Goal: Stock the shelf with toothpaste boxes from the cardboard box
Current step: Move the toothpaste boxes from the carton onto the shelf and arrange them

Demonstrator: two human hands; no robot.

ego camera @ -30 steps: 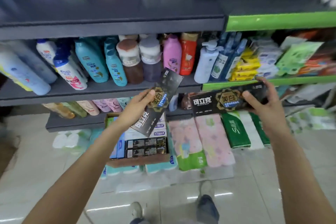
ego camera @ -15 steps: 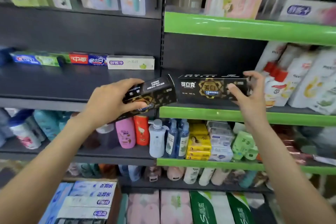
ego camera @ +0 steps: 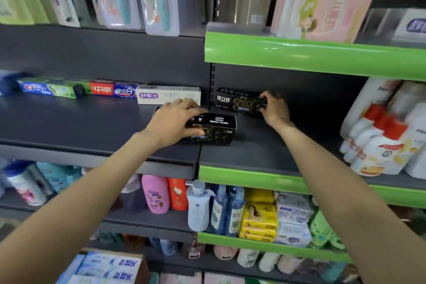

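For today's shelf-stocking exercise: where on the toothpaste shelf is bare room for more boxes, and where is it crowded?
Bare: the dark shelf in front of the back row of toothpaste boxes, left of the left hand. Also right of the right hand, up to the white bottles. Crowded: between the hands.

Two bare forearms reach into the picture, one entering from about 7 o'clock and the other from about 5 o'clock, and no sleeve covers either of them up to the frame's edge. The left hand (ego camera: 171,122) and the right hand (ego camera: 274,108) are both bare, with no glove, ring, watch or band to be seen. Both forearms are slender, narrowing toward the wrists.
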